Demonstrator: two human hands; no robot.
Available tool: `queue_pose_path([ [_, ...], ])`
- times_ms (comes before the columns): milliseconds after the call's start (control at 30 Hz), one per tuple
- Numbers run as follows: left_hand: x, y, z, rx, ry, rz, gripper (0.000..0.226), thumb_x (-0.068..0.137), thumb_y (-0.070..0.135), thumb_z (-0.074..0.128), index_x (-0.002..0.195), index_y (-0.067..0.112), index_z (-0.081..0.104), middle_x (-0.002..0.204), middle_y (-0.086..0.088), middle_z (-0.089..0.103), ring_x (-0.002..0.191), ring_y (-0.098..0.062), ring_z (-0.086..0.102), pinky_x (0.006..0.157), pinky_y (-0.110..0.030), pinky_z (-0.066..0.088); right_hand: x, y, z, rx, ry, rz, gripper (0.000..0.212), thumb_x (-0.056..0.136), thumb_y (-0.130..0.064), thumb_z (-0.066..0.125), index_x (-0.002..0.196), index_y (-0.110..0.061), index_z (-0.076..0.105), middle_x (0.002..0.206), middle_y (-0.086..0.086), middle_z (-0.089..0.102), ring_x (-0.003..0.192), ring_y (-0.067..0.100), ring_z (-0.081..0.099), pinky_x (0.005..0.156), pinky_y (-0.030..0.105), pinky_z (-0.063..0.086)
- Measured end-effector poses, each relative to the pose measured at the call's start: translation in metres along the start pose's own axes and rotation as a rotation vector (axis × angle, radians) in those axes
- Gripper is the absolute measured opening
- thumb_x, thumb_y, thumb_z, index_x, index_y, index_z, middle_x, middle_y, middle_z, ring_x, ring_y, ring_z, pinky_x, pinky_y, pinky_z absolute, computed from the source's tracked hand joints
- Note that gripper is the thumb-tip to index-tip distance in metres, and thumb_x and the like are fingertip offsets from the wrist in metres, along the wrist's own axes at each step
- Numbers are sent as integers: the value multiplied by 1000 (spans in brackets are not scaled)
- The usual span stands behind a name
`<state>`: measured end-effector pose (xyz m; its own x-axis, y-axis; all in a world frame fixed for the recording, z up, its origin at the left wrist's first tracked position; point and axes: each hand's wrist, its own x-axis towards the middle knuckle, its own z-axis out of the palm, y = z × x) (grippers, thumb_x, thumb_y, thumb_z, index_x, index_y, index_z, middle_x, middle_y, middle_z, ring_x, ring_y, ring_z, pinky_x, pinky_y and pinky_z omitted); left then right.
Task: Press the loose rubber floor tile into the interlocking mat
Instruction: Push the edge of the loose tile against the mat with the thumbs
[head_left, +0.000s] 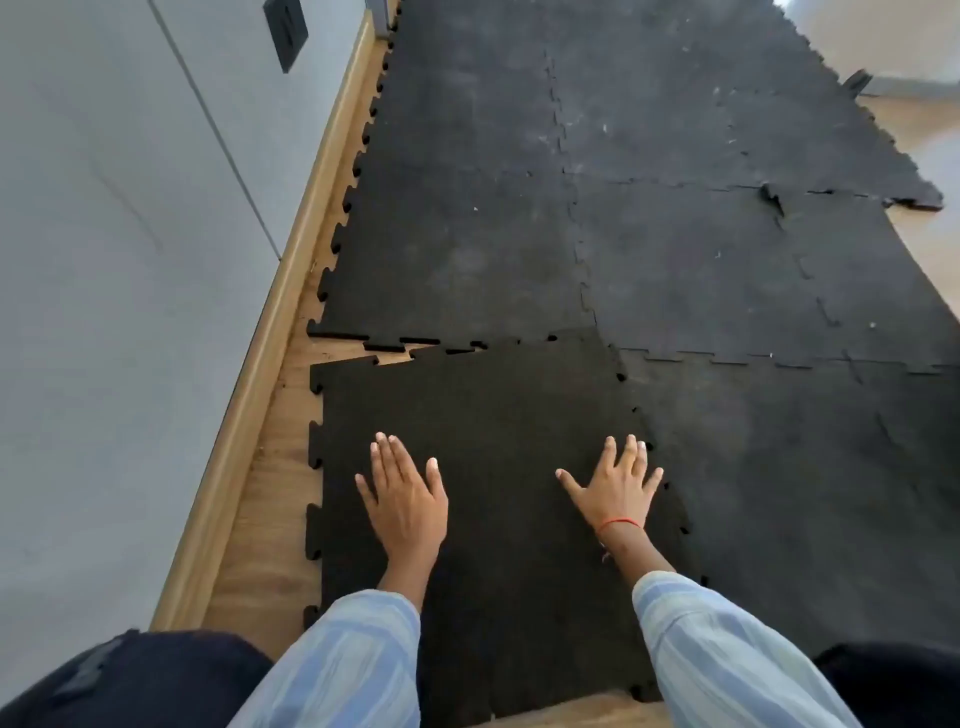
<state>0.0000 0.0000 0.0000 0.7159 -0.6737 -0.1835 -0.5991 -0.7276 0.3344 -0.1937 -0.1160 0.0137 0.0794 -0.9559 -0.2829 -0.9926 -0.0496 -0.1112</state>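
The loose black rubber tile (488, 405) lies in front of me at the near left corner of the interlocking mat (675, 260). Its far edge sits slightly askew, with a thin wedge of wooden floor showing between its teeth and the mat on the left. Its right edge lies against the neighbouring tile. My left hand (402, 493) rests flat on the tile's left half, fingers spread. My right hand (615, 486) lies flat near the tile's right edge, fingers spread, with a red thread around the wrist.
A grey wall (104, 260) with a wooden skirting board (270, 338) runs along the left, with a strip of wooden floor (270, 493) beside the tile. One far mat seam (771, 200) is lifted. My knees show at both bottom corners.
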Motion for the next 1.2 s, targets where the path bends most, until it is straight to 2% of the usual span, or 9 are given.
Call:
queue_pose_path([
  [133, -7, -30, 8, 30, -63, -197, 71, 98, 48, 25, 150, 7, 0, 161, -11, -1, 148, -24, 0, 118, -48, 5, 7, 24, -6, 44, -92, 201, 124, 63, -83, 52, 149, -4, 7, 159, 19, 6, 147, 31, 1, 117, 56, 6],
  [267, 4, -37, 4, -24, -89, -297, 73, 99, 46, 26, 149, 2, -1, 160, -15, -1, 148, -27, 1, 119, -48, 5, 12, 27, -4, 72, -94, 204, 132, 57, -85, 56, 146, 2, 12, 150, 21, 29, 140, 34, 24, 116, 54, 14],
  [467, 24, -43, -4, -87, -90, -483, 77, 97, 47, 36, 148, -4, 7, 157, -24, 13, 145, -36, 14, 119, -48, 14, 24, 30, -6, 95, -17, 246, 124, 48, -84, 62, 131, 5, 39, 132, 21, 45, 126, 37, 41, 111, 48, 30],
  [567, 32, -41, -7, -180, -31, -548, 75, 93, 42, 50, 147, -1, 18, 149, -27, 29, 137, -41, 30, 115, -52, 24, 25, 29, -7, 128, -30, 273, 120, 48, -82, 66, 128, 4, 42, 131, 22, 46, 125, 39, 41, 109, 46, 33],
  [700, 44, -41, -14, -319, -29, -664, 83, 83, 46, 65, 141, -1, 29, 142, -25, 36, 129, -40, 39, 110, -51, 31, 26, 30, -12, 183, -29, 330, 114, 49, -79, 69, 125, 3, 46, 131, 23, 46, 126, 39, 40, 107, 47, 33],
  [833, 56, -43, -25, -393, -67, -747, 82, 77, 50, 69, 135, 1, 37, 140, -24, 36, 126, -40, 38, 107, -50, 33, 30, 31, -16, 269, -29, 394, 111, 51, -76, 71, 124, 4, 49, 132, 25, 46, 126, 41, 39, 107, 49, 33],
  [933, 63, -41, -34, -409, -45, -770, 75, 79, 50, 68, 131, 1, 42, 142, -25, 34, 130, -41, 34, 110, -50, 28, 31, 28, -21, 361, -11, 447, 112, 53, -74, 72, 126, 6, 47, 134, 26, 45, 127, 42, 38, 108, 50, 34],
  [1067, 69, -41, -48, -449, 1, -787, 79, 79, 50, 68, 133, -1, 41, 146, -26, 31, 135, -42, 29, 112, -50, 23, 24, 25, -26, 459, -30, 496, 112, 54, -73, 72, 128, 6, 45, 136, 25, 44, 129, 41, 36, 108, 49, 34],
  [1200, 82, -47, -61, -463, 57, -733, 89, 79, 56, 64, 141, 1, 32, 150, -22, 31, 136, -42, 31, 113, -53, 26, 8, 24, -17, 596, -68, 547, 114, 52, -75, 72, 129, 5, 45, 136, 24, 43, 129, 41, 35, 100, 55, 43],
])
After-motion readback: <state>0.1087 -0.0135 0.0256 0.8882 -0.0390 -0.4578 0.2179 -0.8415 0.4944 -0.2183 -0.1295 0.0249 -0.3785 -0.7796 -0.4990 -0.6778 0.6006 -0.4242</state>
